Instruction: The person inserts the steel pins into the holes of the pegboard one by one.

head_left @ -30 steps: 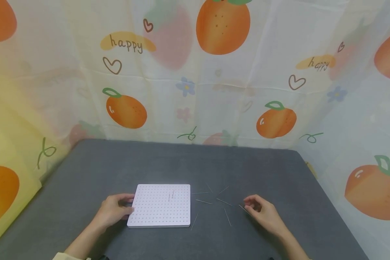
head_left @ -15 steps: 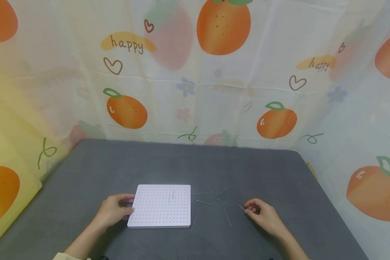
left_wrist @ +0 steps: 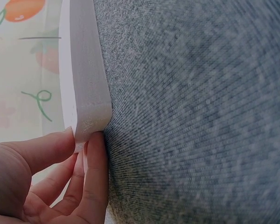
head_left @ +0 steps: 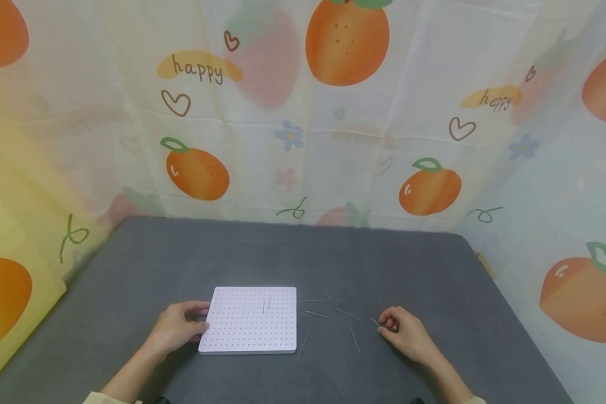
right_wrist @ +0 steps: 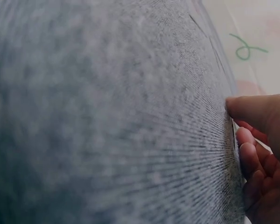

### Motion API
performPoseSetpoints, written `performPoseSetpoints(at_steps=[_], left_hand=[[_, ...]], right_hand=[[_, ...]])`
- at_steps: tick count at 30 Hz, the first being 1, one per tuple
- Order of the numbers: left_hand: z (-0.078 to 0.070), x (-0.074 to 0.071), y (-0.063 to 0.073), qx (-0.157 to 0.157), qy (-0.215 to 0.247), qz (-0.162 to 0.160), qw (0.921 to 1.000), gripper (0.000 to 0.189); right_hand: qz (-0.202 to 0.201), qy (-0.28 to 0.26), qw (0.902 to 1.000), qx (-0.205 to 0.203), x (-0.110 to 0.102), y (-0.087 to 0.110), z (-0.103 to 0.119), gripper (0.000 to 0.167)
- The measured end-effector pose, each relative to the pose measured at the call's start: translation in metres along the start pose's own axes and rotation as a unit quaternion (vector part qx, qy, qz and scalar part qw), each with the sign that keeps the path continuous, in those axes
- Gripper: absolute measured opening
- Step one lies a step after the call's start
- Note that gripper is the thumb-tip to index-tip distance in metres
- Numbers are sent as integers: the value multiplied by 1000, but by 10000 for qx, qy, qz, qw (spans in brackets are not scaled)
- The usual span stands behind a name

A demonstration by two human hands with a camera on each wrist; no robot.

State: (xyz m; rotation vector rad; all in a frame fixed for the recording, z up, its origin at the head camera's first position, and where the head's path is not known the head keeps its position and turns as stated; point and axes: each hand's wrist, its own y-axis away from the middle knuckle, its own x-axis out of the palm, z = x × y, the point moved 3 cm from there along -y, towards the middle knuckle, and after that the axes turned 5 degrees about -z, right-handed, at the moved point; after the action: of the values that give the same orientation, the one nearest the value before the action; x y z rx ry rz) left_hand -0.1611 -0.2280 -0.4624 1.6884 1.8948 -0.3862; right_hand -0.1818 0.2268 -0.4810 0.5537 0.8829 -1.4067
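Board, white, square, perforated (head_left: 237, 331): flat on dark-grey woven tabletop (head_left: 222, 252), two thin metal pins (head_left: 264, 307) upright in holes.
Left hand (head_left: 174, 326): gripping board's left edge, probably steadying it.
Right hand (head_left: 406, 335): fingers curled at loose pin (head_left: 375, 322); pinch unclear.
Scattered pins (head_left: 354, 338): between board and right hand, likely for easy reach.

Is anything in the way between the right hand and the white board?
Yes, thin sticks lie on the dark table between the right hand and the white board; I see nothing tall there.

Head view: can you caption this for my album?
Left hand holds a white board, right hand at a thin pin, more pins scattered between on a gray table.
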Motion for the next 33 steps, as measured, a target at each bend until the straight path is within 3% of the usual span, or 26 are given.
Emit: performPoseSetpoints(at_steps=[33], left_hand=[[-1,1,1,28,57,-67,10000,46]], right_hand=[[38,198,9997,-149,1,2,1,7]])
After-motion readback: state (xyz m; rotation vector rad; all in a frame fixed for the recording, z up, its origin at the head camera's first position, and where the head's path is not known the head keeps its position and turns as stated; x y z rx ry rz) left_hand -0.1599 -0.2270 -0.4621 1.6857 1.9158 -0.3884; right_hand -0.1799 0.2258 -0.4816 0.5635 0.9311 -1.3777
